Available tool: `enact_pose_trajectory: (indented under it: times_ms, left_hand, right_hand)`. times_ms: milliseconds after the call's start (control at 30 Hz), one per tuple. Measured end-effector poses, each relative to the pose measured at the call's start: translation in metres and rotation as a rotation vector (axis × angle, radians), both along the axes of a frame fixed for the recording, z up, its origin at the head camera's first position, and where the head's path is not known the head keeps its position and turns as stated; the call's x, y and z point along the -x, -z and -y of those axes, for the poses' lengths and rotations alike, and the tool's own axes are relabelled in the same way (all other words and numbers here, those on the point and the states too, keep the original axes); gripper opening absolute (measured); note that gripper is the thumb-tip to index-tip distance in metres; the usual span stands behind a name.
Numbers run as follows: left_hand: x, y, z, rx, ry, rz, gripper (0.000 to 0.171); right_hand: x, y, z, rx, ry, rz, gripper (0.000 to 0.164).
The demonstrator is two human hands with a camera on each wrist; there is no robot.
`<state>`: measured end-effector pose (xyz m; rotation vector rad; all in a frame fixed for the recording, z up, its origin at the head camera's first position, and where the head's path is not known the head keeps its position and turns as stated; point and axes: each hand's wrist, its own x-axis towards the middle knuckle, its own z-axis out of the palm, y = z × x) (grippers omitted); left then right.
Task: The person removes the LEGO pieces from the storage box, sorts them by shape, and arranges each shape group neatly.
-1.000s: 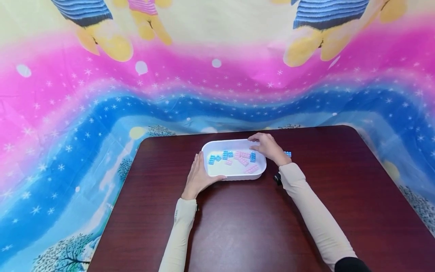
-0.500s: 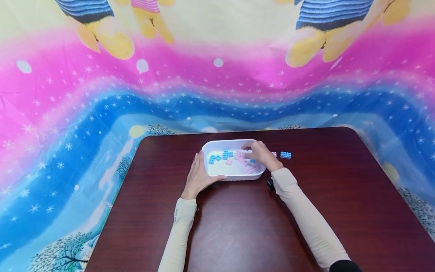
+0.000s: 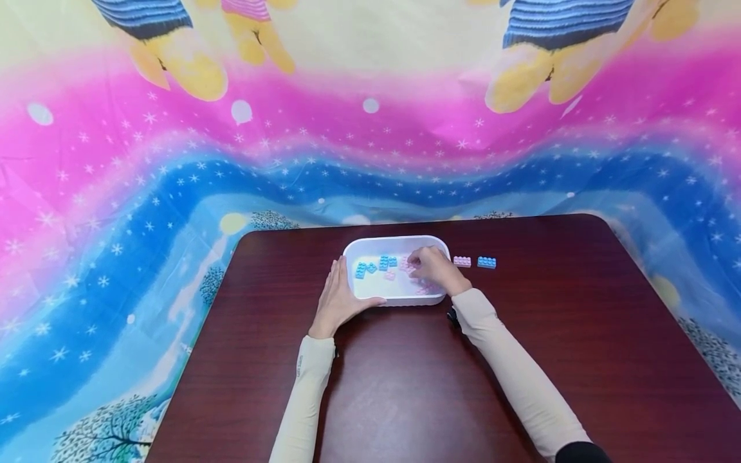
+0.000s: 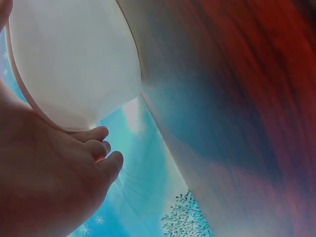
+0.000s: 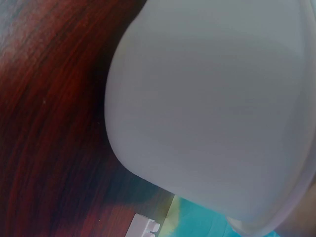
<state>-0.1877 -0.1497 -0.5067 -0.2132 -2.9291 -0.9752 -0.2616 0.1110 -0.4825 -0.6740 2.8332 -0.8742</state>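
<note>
A white tray (image 3: 399, 297) stands on the table with several blue bricks (image 3: 384, 263) and pink bricks (image 3: 390, 276) inside. My left hand (image 3: 337, 299) rests against the tray's left end, fingers straight along the outer wall and thumb on the front rim. In the left wrist view, the fingers (image 4: 106, 163) lie beside the tray wall (image 4: 74, 59). Over the right part of the tray, my right hand (image 3: 437, 267) reaches in, fingertips down at the pink bricks. Whether it pinches one is hidden. The right wrist view mostly shows the tray's outer wall (image 5: 207, 108).
On the dark red wooden table (image 3: 399, 379), a pink brick (image 3: 462, 262) and a blue brick (image 3: 487, 262) lie side by side, right of the tray. Behind the table hangs a colourful printed cloth (image 3: 370, 141).
My right hand has moved left and down from the tray's right rim to the pink bricks, uncovering the bricks on the table. The left hand and tray have stayed in place.
</note>
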Motion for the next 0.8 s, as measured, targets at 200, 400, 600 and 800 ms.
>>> enact_pose_trajectory:
  times_ms: [200, 400, 600, 800]
  left_hand:
    - [0.0, -0.001, 0.0, -0.004, 0.0, -0.004, 0.139]
    - [0.001, 0.0, 0.0, 0.007, -0.006, 0.013, 0.138]
    - [0.001, 0.0, -0.001, 0.006, 0.0, 0.019, 0.139]
    - [0.001, 0.001, -0.001, 0.003, -0.006, 0.019, 0.139]
  right_hand:
    - [-0.002, 0.003, 0.003, -0.017, 0.031, -0.012, 0.027]
    - [-0.003, 0.006, 0.005, -0.031, 0.049, -0.013, 0.024]
    - [-0.004, 0.009, 0.008, -0.036, 0.07, 0.0, 0.024]
    - [-0.004, 0.012, 0.01, -0.068, 0.083, 0.009, 0.025]
